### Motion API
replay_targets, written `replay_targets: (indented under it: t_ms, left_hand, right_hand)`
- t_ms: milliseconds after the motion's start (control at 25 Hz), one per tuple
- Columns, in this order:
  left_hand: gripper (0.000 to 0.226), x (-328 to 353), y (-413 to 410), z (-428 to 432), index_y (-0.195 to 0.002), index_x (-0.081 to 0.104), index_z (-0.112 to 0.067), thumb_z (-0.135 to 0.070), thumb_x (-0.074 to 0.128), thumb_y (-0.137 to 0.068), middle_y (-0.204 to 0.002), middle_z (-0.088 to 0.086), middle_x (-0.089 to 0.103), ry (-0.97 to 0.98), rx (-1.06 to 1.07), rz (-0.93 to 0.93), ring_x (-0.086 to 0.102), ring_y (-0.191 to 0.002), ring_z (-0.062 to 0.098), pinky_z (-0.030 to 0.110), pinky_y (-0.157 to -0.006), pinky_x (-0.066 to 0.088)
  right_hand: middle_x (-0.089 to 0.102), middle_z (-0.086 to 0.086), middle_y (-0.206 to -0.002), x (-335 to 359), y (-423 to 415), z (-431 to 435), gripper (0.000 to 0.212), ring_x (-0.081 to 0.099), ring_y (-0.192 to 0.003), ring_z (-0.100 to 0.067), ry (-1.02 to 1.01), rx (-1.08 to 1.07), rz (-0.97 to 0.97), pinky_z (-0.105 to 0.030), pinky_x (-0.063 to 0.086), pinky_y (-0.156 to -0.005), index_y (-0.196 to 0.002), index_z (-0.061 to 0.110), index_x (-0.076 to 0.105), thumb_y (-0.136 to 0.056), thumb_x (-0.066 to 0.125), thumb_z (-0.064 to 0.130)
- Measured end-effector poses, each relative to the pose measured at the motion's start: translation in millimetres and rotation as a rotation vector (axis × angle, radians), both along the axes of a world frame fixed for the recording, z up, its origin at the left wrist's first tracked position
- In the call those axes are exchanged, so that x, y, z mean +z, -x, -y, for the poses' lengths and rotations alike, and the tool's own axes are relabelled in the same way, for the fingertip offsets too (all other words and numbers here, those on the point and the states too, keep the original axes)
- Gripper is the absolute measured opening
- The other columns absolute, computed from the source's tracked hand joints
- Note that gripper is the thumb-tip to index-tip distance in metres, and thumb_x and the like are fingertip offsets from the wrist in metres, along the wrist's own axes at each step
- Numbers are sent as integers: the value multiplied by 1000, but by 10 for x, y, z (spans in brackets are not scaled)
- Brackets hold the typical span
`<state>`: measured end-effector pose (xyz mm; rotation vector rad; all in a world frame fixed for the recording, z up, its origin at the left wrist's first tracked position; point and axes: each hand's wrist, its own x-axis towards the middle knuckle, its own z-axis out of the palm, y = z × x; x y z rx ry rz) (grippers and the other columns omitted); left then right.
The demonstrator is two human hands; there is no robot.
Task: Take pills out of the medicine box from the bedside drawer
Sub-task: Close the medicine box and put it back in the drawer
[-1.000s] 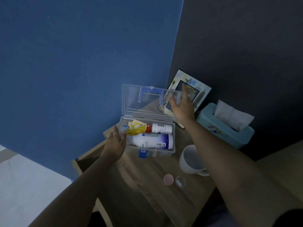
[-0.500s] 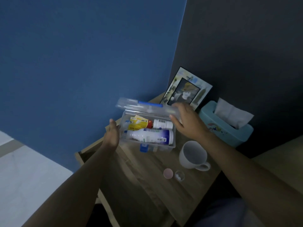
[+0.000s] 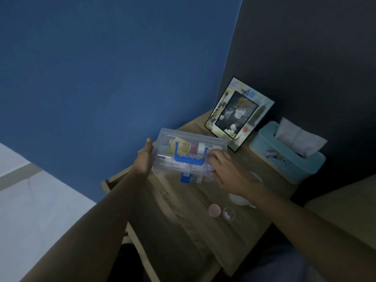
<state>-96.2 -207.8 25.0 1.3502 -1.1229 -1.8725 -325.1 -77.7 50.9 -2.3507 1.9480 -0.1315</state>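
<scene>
The clear plastic medicine box (image 3: 213, 143) with a blue handle (image 3: 188, 158) and blue latch (image 3: 186, 177) sits on the wooden bedside table (image 3: 183, 210), its lid down. Bottles and a yellow packet show through the lid. My left hand (image 3: 144, 158) presses flat against the box's left end. My right hand (image 3: 227, 171) rests on the lid's right front edge, fingers spread over it. A small clear cup with white pills (image 3: 228, 213) and a pink cap (image 3: 214, 210) lie on the table in front of the box.
A picture frame (image 3: 240, 112) leans on the dark wall behind the box. A teal tissue box (image 3: 284, 157) stands at the right. A white mug (image 3: 242, 200) is mostly hidden under my right wrist. The drawer (image 3: 109, 183) is open at the table's left edge.
The box lid went from upright and open to fully down. My right hand followed it down onto the lid; my left hand stayed at the box's left end.
</scene>
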Motion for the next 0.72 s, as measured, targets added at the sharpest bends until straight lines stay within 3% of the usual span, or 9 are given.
replay_targets:
  t_ms: [80,160,240,360,440,520,600,720]
  left_hand:
    - [60,-21,4,-13,-118,62,-9,-58,43,-88,-119,18,64,74,-2,156,62,-109,34,47,-96,48]
    - [46,-44,-12,-50,-110,63,-18,-55,48,-87,-103,2,68,246,-53,355,64,-102,26,32,-77,53]
    - [43,-49,-21,-75,-110,60,-24,-57,46,-87,-97,-5,67,298,-109,388,65,-94,19,25,-69,51]
    - [49,-33,-4,-108,-120,56,-23,-58,40,-89,-99,-4,61,343,-127,454,58,-79,3,18,-61,45]
    - [48,-20,25,-129,-122,54,-21,-54,36,-93,-99,-5,57,408,-128,525,54,-74,1,13,-57,38]
    - [48,-14,32,-125,-123,53,-19,-51,33,-94,-101,-3,56,433,-149,539,58,-82,10,14,-60,41]
    - [49,-5,18,-105,-123,53,-17,-52,33,-94,-104,1,58,414,-177,507,60,-94,20,25,-74,48]
    - [48,19,36,-115,-122,53,-15,-49,33,-95,-102,1,58,429,-174,519,57,-91,18,29,-75,44]
  right_hand:
    - [41,-13,-140,-24,-71,9,47,39,-126,-26,-40,19,-29,-37,35,-107,-131,7,42,-88,53,21]
    - [46,-12,-132,19,-129,65,44,44,-119,-26,-7,-10,-31,-36,37,-102,-125,8,44,-89,50,33]
    - [49,-11,-131,50,-179,150,47,45,-120,-27,37,-55,8,-37,37,-100,-127,10,44,-91,45,41]
    - [25,-7,-156,18,-254,299,60,21,-143,-23,-9,-89,94,-39,20,-115,-146,14,24,-96,35,45]
    - [6,-1,-160,-28,-267,378,65,3,-147,-20,-95,-115,109,-42,8,-117,-149,19,11,-96,31,51]
    - [-2,0,-161,-71,-240,423,71,-5,-147,-20,-154,-123,91,-44,3,-118,-150,22,4,-94,29,57]
    - [-4,1,-161,-104,-219,437,76,-7,-147,-20,-157,-115,65,-44,1,-117,-150,22,2,-91,29,62]
    - [-2,1,-161,-134,-219,445,79,-5,-147,-20,-129,-112,25,-43,2,-117,-150,22,3,-89,30,65]
